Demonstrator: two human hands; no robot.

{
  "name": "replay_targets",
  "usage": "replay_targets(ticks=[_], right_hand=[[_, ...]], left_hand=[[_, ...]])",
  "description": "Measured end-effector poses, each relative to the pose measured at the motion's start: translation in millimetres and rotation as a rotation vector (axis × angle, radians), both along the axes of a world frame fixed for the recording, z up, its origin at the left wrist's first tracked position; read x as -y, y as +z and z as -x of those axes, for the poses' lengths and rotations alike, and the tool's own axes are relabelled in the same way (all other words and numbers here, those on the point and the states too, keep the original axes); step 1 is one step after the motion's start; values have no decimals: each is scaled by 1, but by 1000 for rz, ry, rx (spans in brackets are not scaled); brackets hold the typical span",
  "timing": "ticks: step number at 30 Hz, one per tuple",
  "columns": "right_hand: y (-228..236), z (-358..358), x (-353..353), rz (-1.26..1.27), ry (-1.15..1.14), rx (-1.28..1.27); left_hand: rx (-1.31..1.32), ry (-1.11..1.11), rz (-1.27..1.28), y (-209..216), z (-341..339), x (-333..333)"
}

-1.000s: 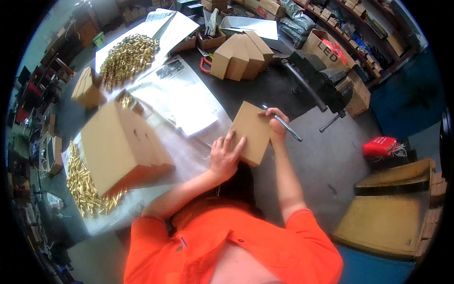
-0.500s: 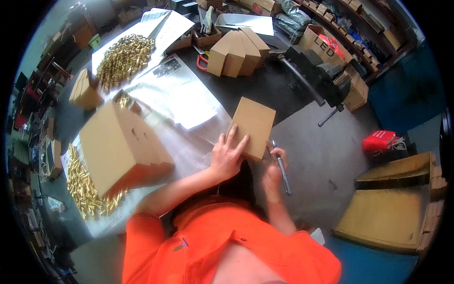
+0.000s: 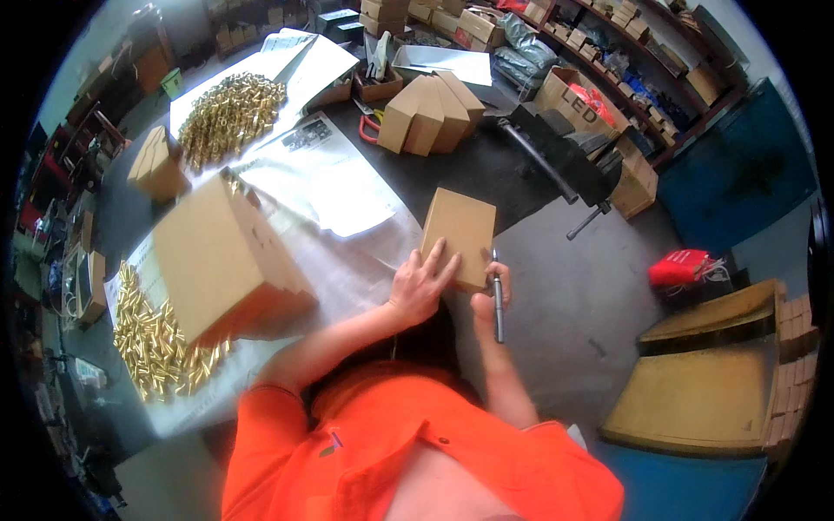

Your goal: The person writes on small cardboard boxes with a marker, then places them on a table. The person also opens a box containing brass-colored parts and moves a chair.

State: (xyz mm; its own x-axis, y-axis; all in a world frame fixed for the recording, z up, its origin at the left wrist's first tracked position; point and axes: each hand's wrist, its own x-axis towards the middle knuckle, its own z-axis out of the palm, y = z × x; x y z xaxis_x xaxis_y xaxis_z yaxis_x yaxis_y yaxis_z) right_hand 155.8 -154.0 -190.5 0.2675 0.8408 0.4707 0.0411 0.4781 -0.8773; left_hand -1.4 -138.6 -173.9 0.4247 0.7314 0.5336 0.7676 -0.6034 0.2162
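Note:
A small closed brown cardboard box (image 3: 463, 227) lies at the near edge of the table, in front of my body. My left hand (image 3: 421, 285) rests on its top face with the fingers spread and stretched out. Close to the box's lower right corner, my right hand (image 3: 497, 288) is closed around a slim grey pen (image 3: 498, 306). The pen stands nearly upright in the picture, its upper end beside the box's right side. I cannot tell whether it touches the box.
Left of my arm stand larger brown boxes (image 3: 213, 256), next to loose brass-coloured pieces (image 3: 156, 334). Another brass heap (image 3: 228, 113) lies on paper farther back. Behind the box are more cartons (image 3: 426, 113) and a dark vise (image 3: 556, 156). A red bag (image 3: 682, 267) is at the right.
The pen has turned from a slant to nearly upright as my right hand shifted slightly left and up. My left hand stays on the box. The whole view has shifted a little.

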Motion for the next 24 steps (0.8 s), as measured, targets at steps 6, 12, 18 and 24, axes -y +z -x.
replay_targets(ticks=[6, 12, 18, 24], right_hand=[[28, 13, -14, 160, 45, -401], [73, -30, -56, 89, 254, -311], [114, -44, -100, 388, 188, -287], [138, -52, -132, 575, 262, -191]], left_hand=[[179, 59, -44, 3, -4, -7], [241, -101, -107, 71, -6, -47], [379, -224, -128, 76, -3, -94], [614, -75, 103, 76, -5, -122]])
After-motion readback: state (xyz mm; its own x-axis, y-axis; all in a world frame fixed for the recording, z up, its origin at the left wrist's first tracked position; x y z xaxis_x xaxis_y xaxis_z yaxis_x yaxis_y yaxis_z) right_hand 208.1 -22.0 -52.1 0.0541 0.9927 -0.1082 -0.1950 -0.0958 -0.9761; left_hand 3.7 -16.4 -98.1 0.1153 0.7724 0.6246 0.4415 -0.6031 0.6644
